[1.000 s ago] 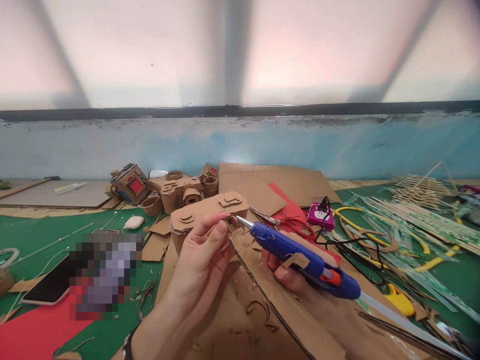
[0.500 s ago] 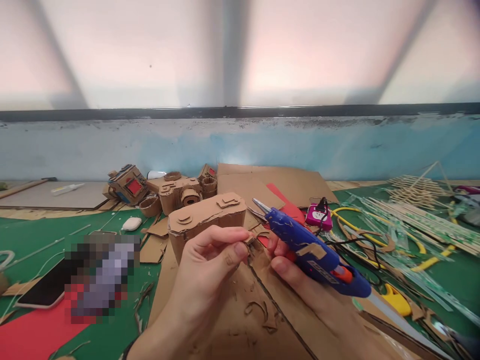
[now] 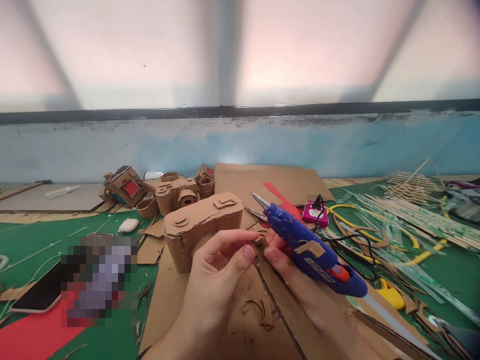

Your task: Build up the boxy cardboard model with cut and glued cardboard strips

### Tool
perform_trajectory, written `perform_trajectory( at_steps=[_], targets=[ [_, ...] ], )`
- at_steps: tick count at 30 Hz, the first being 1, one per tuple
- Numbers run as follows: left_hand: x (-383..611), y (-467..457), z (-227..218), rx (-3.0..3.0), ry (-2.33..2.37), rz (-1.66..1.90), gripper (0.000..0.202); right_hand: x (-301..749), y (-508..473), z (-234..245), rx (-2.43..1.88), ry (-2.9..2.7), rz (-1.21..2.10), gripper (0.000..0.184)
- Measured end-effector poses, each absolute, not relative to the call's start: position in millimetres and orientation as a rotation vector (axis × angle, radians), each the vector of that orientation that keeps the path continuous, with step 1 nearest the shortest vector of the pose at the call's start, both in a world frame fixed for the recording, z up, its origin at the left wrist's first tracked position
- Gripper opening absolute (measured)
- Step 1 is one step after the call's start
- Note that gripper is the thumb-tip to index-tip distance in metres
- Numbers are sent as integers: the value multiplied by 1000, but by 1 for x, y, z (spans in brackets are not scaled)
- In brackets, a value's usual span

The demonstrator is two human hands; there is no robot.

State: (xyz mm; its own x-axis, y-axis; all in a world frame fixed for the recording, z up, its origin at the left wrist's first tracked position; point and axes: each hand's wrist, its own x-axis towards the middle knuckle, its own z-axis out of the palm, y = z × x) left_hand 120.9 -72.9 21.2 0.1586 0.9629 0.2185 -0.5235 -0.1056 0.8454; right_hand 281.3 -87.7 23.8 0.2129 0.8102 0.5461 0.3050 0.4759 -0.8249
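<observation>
A small piece of cardboard sits between the fingertips of my left hand and my right hand. The left thumb and forefinger pinch at it. Against its other side press the right thumb and fingertip, and that same hand also keeps hold of a blue hot glue gun, nozzle pointing up and left. Just behind my left hand stands a camera-shaped cardboard box with small raised pieces on top. Both hands are above a cardboard sheet with loose scraps on it.
Finished-looking cardboard cameras stand at the back. A purple power adapter, yellow tubing and bundled wooden sticks lie to the right. On the left are a phone, red paper and a white earphone case.
My right thumb and fingertip have come in to meet the small cardboard piece. My left fingers have moved slightly right. The view has shifted a little.
</observation>
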Motion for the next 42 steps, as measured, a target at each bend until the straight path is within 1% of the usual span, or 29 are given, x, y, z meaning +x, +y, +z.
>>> perform_trajectory(
  at_steps=[3, 4, 12, 18, 22, 25, 28, 30, 33, 38, 42],
  targets=[
    [122, -74, 18, 949, 544, 1369, 17, 280, -85, 28, -1013, -1439, 365, 7],
    [122, -75, 18, 936, 542, 1365, 18, 279, -85, 29, -993, -1440, 337, 5],
    [127, -77, 21, 974, 625, 1389, 31, 275, -86, 28, -977, -1372, 311, 11],
    [131, -81, 16, 932, 641, 1383, 36, 272, -91, 27, -966, -1357, 376, 7],
    [129, -83, 20, 896, 652, 1407, 34, 274, -89, 30, -948, -1364, 438, 14],
    [120, -80, 29, 848, 636, 1452, 32, 281, -84, 27, -859, -1393, 514, 20],
    [106, -71, 38, 781, 664, 1516, 37, 287, -81, 23, -705, -1365, 696, 35],
    [98, -66, 42, 736, 707, 1507, 40, 288, -82, 24, -691, -1340, 800, 44],
    [92, -62, 45, 701, 700, 1455, 40, 287, -86, 30, -800, -1386, 786, 51],
    [92, -63, 46, 673, 674, 1419, 39, 285, -90, 41, -878, -1445, 725, 51],
    [92, -61, 43, 676, 687, 1467, 39, 288, -88, 43, -958, -1514, 652, 42]
  ],
)
